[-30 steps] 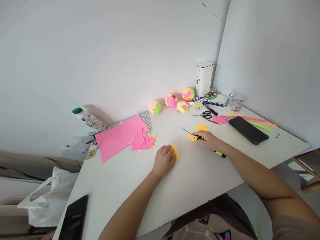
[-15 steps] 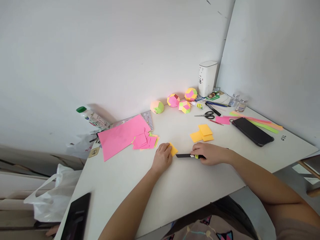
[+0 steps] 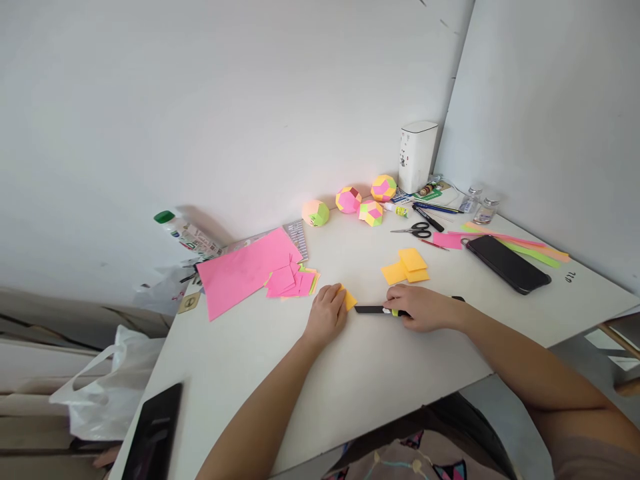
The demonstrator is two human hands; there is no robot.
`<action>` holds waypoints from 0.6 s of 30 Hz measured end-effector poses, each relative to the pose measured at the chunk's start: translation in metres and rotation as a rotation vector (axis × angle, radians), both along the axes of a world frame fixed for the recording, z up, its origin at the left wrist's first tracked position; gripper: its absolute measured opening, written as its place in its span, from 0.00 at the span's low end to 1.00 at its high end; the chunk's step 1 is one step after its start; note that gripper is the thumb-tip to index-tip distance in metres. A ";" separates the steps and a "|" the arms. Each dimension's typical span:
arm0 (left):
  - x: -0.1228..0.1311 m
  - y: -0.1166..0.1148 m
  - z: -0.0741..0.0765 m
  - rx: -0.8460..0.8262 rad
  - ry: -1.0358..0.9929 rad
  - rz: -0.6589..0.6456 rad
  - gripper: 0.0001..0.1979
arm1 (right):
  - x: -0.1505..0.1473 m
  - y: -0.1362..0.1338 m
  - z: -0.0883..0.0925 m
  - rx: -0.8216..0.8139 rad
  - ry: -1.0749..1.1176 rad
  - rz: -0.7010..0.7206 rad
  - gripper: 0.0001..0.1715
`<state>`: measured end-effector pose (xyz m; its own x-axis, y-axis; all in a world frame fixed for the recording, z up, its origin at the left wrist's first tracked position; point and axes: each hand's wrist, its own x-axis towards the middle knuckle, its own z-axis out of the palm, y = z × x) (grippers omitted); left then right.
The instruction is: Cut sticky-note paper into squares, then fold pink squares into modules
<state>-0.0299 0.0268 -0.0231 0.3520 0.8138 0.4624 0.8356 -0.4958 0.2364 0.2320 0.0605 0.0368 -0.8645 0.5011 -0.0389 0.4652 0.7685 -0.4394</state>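
Observation:
My left hand (image 3: 327, 312) is closed on a small folded piece of orange paper (image 3: 349, 300), pressing it to the table; only the paper's right corner shows. In my right hand (image 3: 416, 308) is a utility knife (image 3: 401, 313) with a black and yellow-green handle. Its long black blade lies nearly level with the tabletop and points left, its tip close to the paper's corner. Whether the edge touches the paper I cannot tell. Beyond my right hand lie several orange paper pieces (image 3: 413, 261), partly overlapping.
Pink sheet (image 3: 245, 270) and pink paper squares (image 3: 293, 281) lie left. Paper balls (image 3: 316, 213) line the wall near a white bin (image 3: 418, 157). Rightward are scissors (image 3: 418, 230), a black phone (image 3: 507, 264) and glass jars (image 3: 485, 211). A black tablet (image 3: 153, 433) sits at the left edge.
The knife has shifted slightly, its blade tip a little farther from the orange paper, and more of the handle's end shows behind my right wrist. My left hand stays in place.

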 end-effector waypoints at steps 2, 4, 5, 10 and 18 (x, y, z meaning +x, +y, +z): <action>0.000 0.000 0.000 0.002 0.006 0.006 0.14 | 0.000 0.000 -0.001 0.004 0.000 -0.001 0.22; 0.001 0.000 0.001 0.000 0.008 0.007 0.13 | 0.001 0.000 -0.002 0.006 0.006 0.001 0.22; 0.001 0.000 0.001 -0.004 0.010 0.008 0.13 | 0.001 0.000 -0.002 0.006 0.010 0.003 0.22; 0.000 -0.001 0.004 -0.043 0.030 0.005 0.14 | 0.001 0.000 -0.002 0.002 0.013 0.002 0.22; -0.002 -0.002 0.006 -0.084 0.074 -0.030 0.17 | 0.000 -0.001 0.001 -0.004 -0.006 -0.004 0.22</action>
